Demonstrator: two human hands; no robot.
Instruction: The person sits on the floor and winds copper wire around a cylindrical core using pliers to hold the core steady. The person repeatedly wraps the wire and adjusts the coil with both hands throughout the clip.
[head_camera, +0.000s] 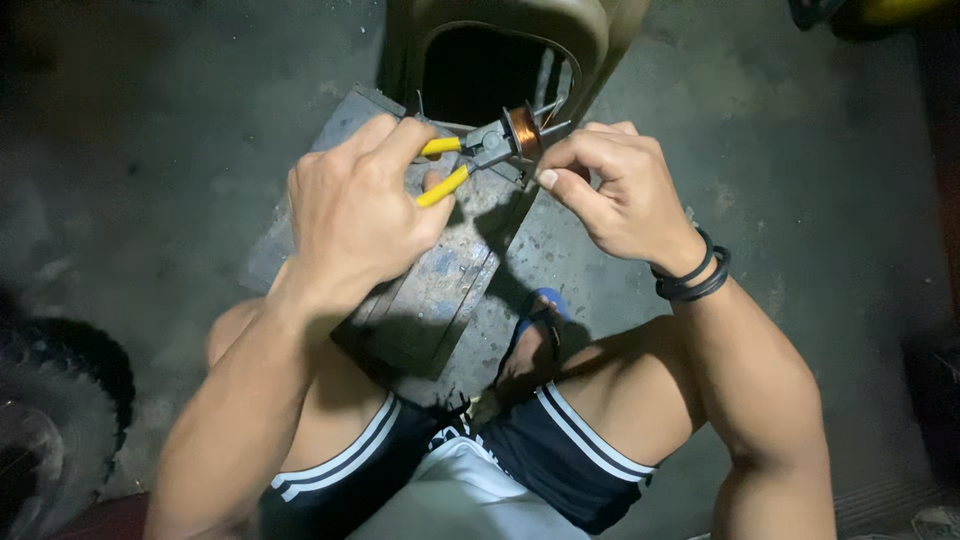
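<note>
While the person sits low over the concrete floor (800, 170), a dark tyre (50, 420) shows at the far left edge, well apart from the work. Left hand (355, 205) is closed around the yellow-handled pliers (470, 155), fingers wrapped on the grips, thumb side pressing them together. Plier tips meet the copper wire coil (524, 130), held in the air above the far corner of the grey metal block (420, 290) lying on the floor. Right hand (615, 190) pinches at the coil's right side, thumb and forefinger pressed together; cannot tell if it grips wire or the coil's metal core. Black bands (695, 275) on that wrist. Tan housing with a dark opening (500, 60) sits just beyond the coil.

Risk, as I judge it: squeeze too hard and the thin wire could nick or snap. A slip of the tips could jab the right fingertips, which sit very close. Lighting is dim, fine strands hard to see.
</note>
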